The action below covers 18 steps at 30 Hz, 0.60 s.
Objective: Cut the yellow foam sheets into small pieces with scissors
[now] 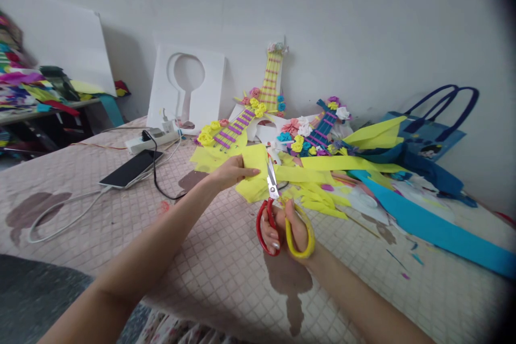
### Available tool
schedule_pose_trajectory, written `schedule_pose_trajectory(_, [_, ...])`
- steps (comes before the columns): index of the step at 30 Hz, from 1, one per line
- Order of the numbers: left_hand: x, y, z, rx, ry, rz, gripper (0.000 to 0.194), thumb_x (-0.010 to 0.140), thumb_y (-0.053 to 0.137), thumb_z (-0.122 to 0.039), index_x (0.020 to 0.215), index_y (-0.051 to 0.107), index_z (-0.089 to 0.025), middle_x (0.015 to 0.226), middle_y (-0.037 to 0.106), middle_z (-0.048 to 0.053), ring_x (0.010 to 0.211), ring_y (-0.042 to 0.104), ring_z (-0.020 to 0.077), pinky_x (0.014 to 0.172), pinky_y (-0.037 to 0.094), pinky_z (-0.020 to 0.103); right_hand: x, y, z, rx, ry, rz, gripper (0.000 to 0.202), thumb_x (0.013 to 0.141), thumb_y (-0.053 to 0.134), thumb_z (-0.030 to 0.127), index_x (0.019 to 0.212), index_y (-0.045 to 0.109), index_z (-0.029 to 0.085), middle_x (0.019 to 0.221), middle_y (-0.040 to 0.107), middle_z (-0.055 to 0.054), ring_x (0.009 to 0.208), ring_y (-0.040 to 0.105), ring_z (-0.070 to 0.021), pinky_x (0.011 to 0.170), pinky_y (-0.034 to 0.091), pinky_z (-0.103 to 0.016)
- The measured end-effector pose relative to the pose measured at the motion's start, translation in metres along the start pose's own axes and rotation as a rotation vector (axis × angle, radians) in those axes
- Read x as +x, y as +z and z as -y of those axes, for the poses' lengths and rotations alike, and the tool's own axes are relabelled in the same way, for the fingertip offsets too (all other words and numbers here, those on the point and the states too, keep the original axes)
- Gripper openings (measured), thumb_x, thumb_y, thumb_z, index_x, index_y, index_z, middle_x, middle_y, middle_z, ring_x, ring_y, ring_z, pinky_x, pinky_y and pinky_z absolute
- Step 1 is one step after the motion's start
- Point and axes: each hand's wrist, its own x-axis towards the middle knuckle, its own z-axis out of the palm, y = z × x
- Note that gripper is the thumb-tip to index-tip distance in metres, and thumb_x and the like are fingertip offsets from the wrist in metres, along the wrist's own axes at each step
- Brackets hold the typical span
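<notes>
My left hand (234, 171) pinches a piece of yellow crepe paper (255, 156) between thumb and fingers. Scissors (273, 189) with one red and one yellow handle are in my right hand (284, 226), its fingers through the loops. The blades point away from me and lie at the right edge of the held paper, slightly apart. Under and beside them are more yellow paper pieces, including a long yellow strip (346, 163) and a pile of cut yellow strips (320, 199).
A phone (131, 168) with a white cable and a power strip (151, 141) lie at left. White boards, one with a cutout (161, 91), lean on the wall behind decorated paper-flower pieces (237, 128). A blue paper strip (435, 226) and blue bag (435, 137) are at right.
</notes>
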Motion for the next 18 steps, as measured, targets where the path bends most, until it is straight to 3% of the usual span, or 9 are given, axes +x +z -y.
schedule_pose_trajectory(9, [0.0004, 0.0041, 0.0029, 0.054, -0.015, 0.039, 0.029, 0.057, 0.077, -0.018, 0.082, 0.064, -0.010, 0.071, 0.066, 0.003, 0.059, 0.055, 0.0078, 0.054, 0.040, 0.019, 0.0016, 0.0009, 0.0020, 0.017, -0.004, -0.014, 0.060, 0.076, 0.032, 0.074, 0.076, 0.050, 0.017, 0.048, 0.039, 0.006, 0.035, 0.036, -0.0072, 0.037, 0.039, -0.021])
schedule_pose_trajectory(18, [-0.0011, 0.0038, 0.0010, 0.074, -0.043, 0.032, 0.041, 0.057, 0.078, -0.023, 0.093, 0.062, -0.011, 0.084, 0.067, 0.007, 0.074, 0.060, 0.0137, 0.066, 0.044, 0.024, 0.0030, -0.0032, -0.0020, 0.049, -0.028, -0.004, 0.055, 0.074, 0.039, 0.073, 0.073, 0.049, 0.018, 0.043, 0.036, 0.009, 0.029, 0.027, -0.0049, 0.031, 0.034, -0.018])
